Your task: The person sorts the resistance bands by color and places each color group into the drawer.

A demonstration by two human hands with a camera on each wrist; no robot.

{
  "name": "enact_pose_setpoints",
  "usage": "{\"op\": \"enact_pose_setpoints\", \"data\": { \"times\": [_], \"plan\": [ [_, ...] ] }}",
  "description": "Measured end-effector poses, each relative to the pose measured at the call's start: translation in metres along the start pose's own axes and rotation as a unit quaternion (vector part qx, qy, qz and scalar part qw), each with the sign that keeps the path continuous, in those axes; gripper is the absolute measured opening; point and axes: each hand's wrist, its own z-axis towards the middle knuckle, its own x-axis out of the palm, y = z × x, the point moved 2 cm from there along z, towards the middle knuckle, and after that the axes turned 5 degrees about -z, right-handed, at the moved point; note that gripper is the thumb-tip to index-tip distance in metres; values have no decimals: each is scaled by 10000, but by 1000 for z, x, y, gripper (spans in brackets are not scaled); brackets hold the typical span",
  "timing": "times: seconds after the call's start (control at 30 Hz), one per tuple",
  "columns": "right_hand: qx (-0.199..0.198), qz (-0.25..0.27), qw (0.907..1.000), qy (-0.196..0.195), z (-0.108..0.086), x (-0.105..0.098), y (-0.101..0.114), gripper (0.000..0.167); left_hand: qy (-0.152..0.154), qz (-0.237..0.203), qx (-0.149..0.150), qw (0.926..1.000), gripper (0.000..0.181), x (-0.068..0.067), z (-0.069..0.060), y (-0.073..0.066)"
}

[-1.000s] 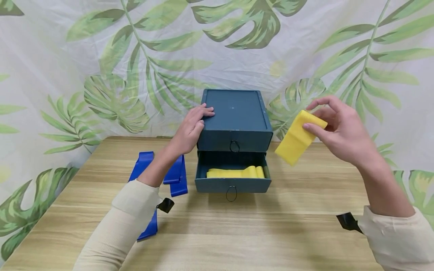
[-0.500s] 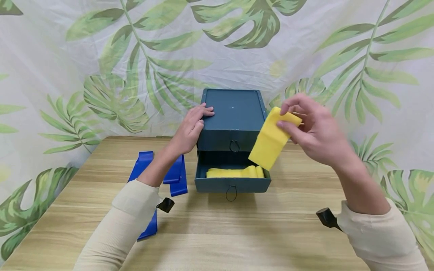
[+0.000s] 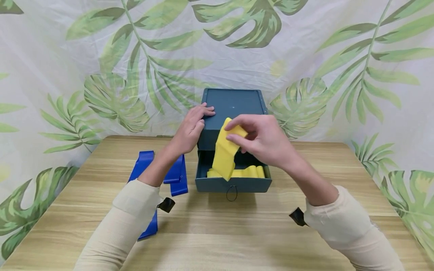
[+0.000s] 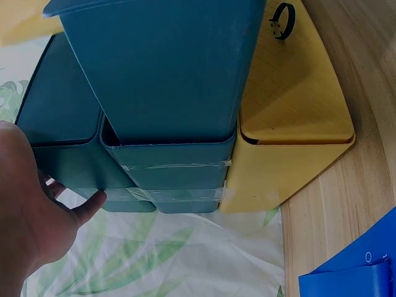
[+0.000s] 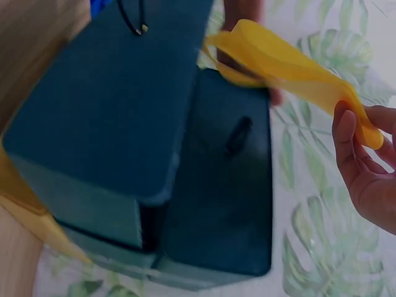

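My right hand [image 3: 264, 139] pinches a folded yellow exercise band [image 3: 223, 152] between thumb and fingers. The band hangs down over the pulled-out middle drawer [image 3: 210, 185] of a small dark-teal cabinet [image 3: 234, 103]. In the right wrist view the held band [image 5: 291, 68] stretches out from the fingertips as a loose strip. Inside the drawer lies another folded yellow band [image 3: 251, 172], partly hidden behind the held one. My left hand [image 3: 190, 130] rests on the cabinet's top left edge, its fingers extended on the lid and its thumb along the side.
Blue exercise bands [image 3: 144, 163] lie on the wooden table [image 3: 230, 233] left of the cabinet, partly under the left forearm. A yellow bottom drawer [image 4: 297, 86] with a black loop shows in the left wrist view. A leaf-patterned cloth [image 3: 298, 56] hangs behind.
My right hand has carried the yellow band leftward and lower, from right of the cabinet to above the pulled-out drawer. My left hand has stayed on the cabinet.
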Motion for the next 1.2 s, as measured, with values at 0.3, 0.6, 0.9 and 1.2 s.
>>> {"op": "enact_pose_setpoints", "data": {
  "times": [0.3, 0.6, 0.9, 1.2],
  "plan": [
    [-126, -190, 9997, -133, 17, 8, 1, 17, 38, 31, 17, 10000, 46, 2, 2, -2],
    [-226, -846, 9955, 354, 23, 28, 1, 16, -9, 14, 109, 9999, 45, 0, 3, -3],
    [-190, -872, 9950, 444, 26, 37, 2, 21, -39, -7, 99, 9999, 45, 0, 1, -1],
    [106, -1029, 9938, 400, 28, 36, 4, 23, 16, 20, -10, 10000, 45, 1, 1, -1]
  ]
}}
